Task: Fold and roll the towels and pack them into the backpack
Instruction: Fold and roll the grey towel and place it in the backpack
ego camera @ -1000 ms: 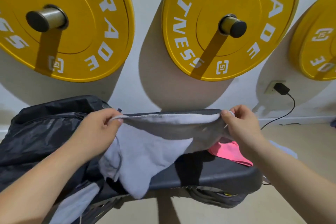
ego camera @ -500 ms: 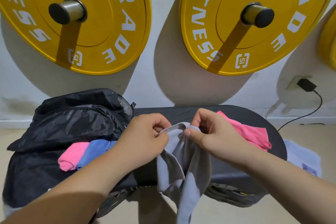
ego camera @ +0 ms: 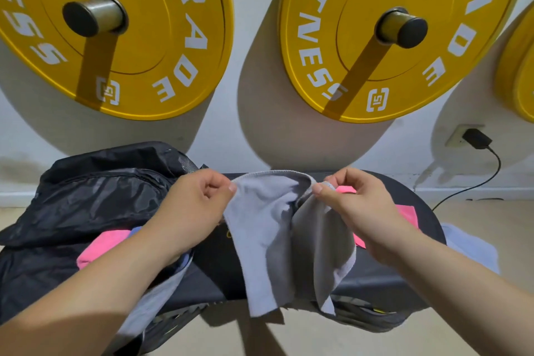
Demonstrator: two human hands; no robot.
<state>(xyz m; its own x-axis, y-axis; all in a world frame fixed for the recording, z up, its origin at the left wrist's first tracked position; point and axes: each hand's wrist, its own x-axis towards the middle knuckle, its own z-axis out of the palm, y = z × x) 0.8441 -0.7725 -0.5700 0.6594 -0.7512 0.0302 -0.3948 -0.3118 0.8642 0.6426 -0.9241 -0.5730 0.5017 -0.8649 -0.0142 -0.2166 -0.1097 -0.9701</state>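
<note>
A grey towel (ego camera: pixel 268 237) hangs in folds above the dark bench (ego camera: pixel 384 283). My left hand (ego camera: pixel 193 208) pinches its top edge at the left. My right hand (ego camera: pixel 358 205) pinches the same edge at the right, a short span away. The black backpack (ego camera: pixel 95 196) lies open at the left end of the bench. A rolled pink towel (ego camera: pixel 101 246) and a bit of a blue one (ego camera: pixel 135 230) show inside it, partly hidden by my left forearm. A flat pink towel (ego camera: pixel 407 215) lies on the bench behind my right hand.
Two big yellow weight plates (ego camera: pixel 138 37) (ego camera: pixel 375 37) hang on pegs on the wall just behind the bench. A pale blue towel (ego camera: pixel 471 246) lies on the floor at the right. A black charger (ego camera: pixel 476 139) with its cable is plugged into the wall socket.
One second ago the towel's edge was stretched wide, then my hands met at the middle. Now they have drawn apart a little, and the towel hangs doubled.
</note>
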